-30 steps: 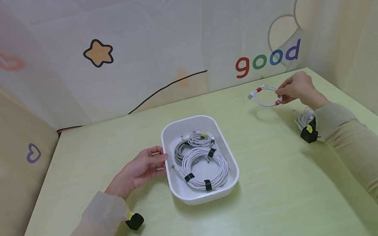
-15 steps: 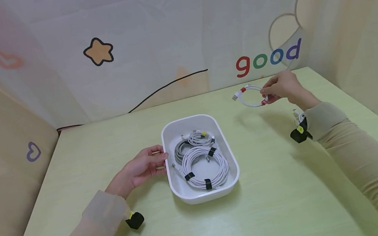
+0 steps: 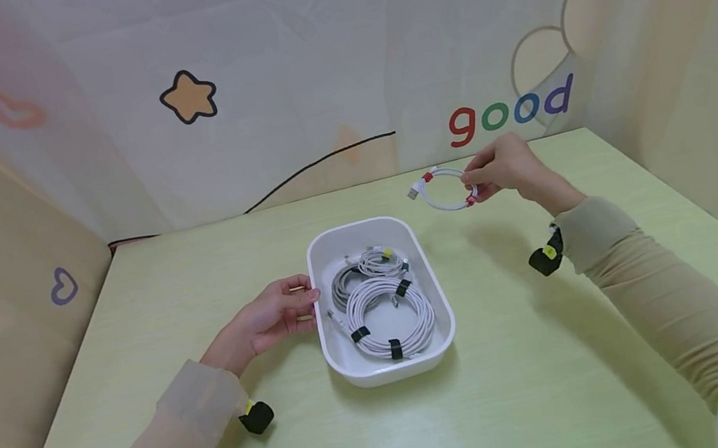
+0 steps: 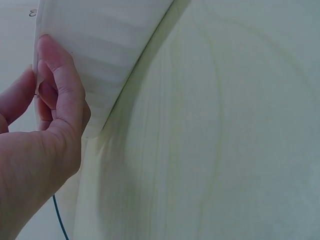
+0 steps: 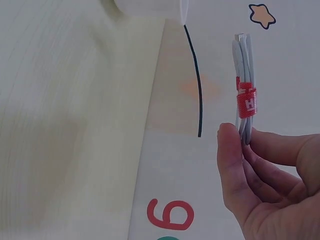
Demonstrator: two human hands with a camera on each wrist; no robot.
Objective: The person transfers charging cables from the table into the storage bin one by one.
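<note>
In the head view my right hand [image 3: 506, 170] pinches a small coiled white USB cable [image 3: 448, 207] with red ties, held in the air right of and behind the bin. The right wrist view has the thumb and fingers gripping the lower end of this cable [image 5: 245, 65] edge-on. My left hand [image 3: 274, 315] holds the left rim of a white plastic bin [image 3: 443, 305], thumb at the rim and fingers against the outer wall [image 4: 110, 45]. Inside lie a large white cable coil [image 3: 430, 320] with black ties, a grey coil [image 3: 338, 292] and a smaller white coil with a yellow tie [image 3: 387, 253].
The bin stands on a pale green table [image 3: 194, 269] with a printed curtain [image 3: 306, 89] behind and at both sides. A black wrist camera [image 3: 546, 261] is on the right wrist, another wrist camera [image 3: 258, 418] on the left.
My right hand has moved left toward the bin with the USB cable. Its sleeve now covers most of a white cable on the table at right. The left hand stays at the rim.
</note>
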